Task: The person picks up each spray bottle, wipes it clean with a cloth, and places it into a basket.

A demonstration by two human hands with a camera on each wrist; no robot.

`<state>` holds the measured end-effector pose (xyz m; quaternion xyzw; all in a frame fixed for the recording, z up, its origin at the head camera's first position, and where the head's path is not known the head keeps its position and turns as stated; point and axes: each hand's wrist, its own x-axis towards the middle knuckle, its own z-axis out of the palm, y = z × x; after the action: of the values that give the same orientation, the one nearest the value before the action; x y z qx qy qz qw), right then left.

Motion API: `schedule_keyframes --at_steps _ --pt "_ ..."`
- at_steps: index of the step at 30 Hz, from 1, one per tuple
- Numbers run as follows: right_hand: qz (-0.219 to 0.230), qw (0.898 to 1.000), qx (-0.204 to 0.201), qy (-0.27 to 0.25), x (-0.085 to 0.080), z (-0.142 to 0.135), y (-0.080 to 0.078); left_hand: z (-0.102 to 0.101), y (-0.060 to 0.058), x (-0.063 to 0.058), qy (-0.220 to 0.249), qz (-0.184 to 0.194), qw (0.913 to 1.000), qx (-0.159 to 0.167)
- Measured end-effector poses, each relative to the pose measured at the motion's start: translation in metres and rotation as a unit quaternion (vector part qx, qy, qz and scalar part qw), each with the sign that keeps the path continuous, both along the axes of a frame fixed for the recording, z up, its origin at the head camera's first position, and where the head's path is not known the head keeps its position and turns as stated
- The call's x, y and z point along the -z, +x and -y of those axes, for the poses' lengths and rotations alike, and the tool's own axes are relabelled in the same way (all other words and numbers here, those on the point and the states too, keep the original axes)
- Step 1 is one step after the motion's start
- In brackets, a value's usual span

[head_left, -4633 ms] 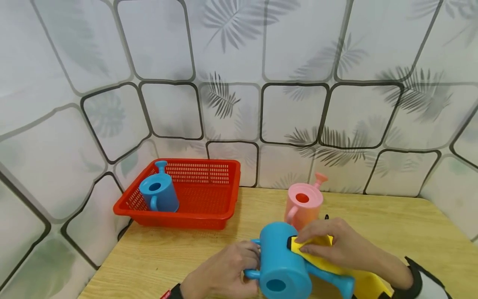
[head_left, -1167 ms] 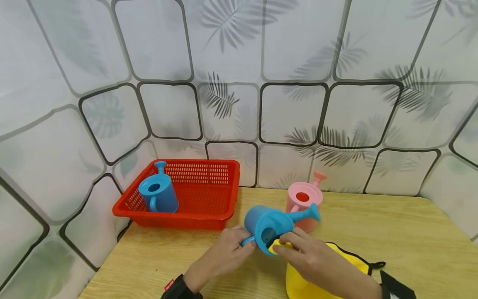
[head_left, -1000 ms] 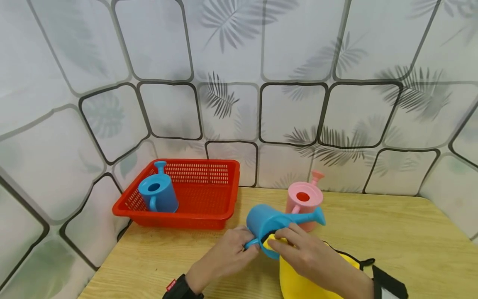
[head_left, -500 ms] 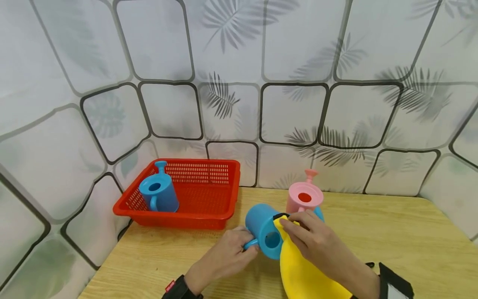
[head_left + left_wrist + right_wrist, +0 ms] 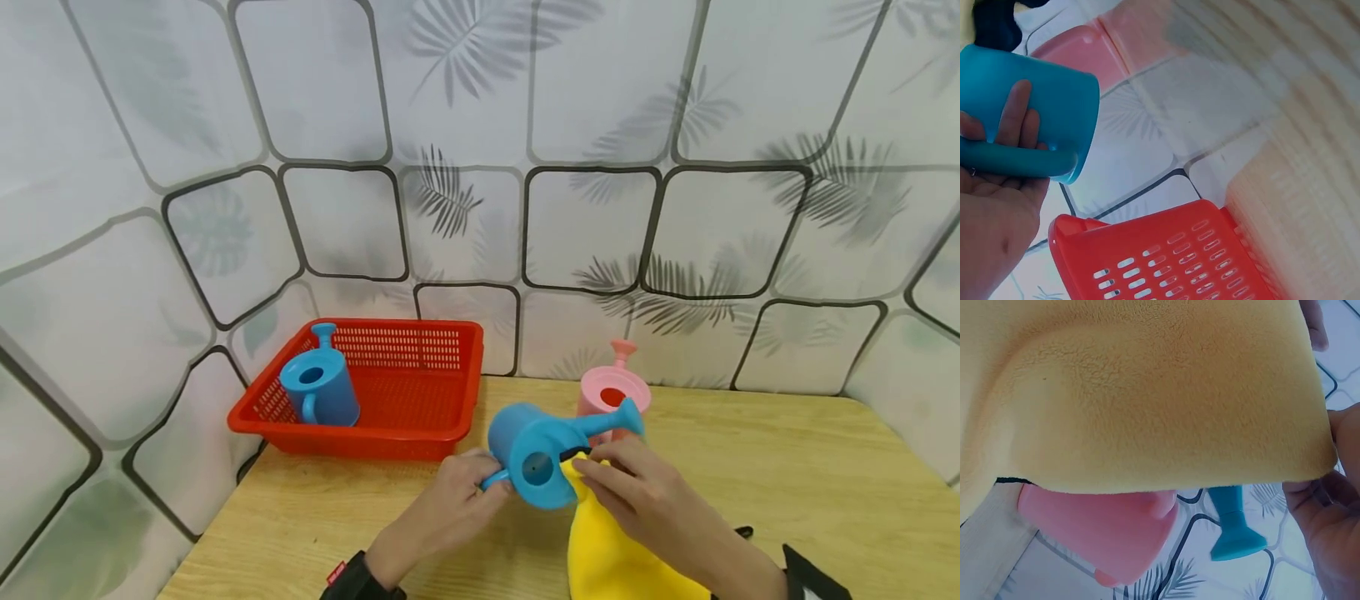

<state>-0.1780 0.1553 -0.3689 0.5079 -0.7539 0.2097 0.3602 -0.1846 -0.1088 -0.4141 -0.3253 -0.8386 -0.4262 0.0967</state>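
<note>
Blue watering can point(image 5: 525, 450), tilted, handle point(image 5: 495, 478) gripped by left hand point(image 5: 459, 504), spout point(image 5: 596, 424) pointing right just beyond right hand point(image 5: 647, 492), whose fingers point(image 5: 603, 477) pinch yellow cloth point(image 5: 611, 550).

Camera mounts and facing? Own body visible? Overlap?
Head: worn on the head, facing forward-down at left hand and right hand.
Left wrist: worn there, faces left hand gripping blue plastic watering can.
Right wrist: worn there, faces right hand pinching yellow fleecy cloth.
Shared by head and right wrist: pink plastic watering can.
</note>
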Motion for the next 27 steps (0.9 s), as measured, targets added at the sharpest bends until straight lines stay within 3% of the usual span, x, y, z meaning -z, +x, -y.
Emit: schedule_keyframes --at_steps 7,15,19,23,27 --pt "0.051 0.997 -0.004 0.057 0.001 -0.011 0.005 0.004 -0.002 -0.004 0.008 0.0 1.0 -0.001" --pt "0.03 0.998 -0.018 0.06 0.002 -0.012 0.005 0.005 0.001 -0.003 -0.008 0.009 0.9999 0.003" --pt "-0.002 0.998 -0.011 0.054 0.002 -0.01 0.005 0.005 0.002 -0.002 -0.009 0.003 0.9999 0.008" --pt "-0.018 0.999 -0.005 0.04 0.002 -0.008 0.004 0.004 0.003 -0.001 -0.033 -0.02 0.9992 0.008" --pt "-0.01 1.0 0.004 0.027 0.0 -0.007 0.005 0.003 0.003 -0.002 -0.083 -0.076 0.9935 0.015"
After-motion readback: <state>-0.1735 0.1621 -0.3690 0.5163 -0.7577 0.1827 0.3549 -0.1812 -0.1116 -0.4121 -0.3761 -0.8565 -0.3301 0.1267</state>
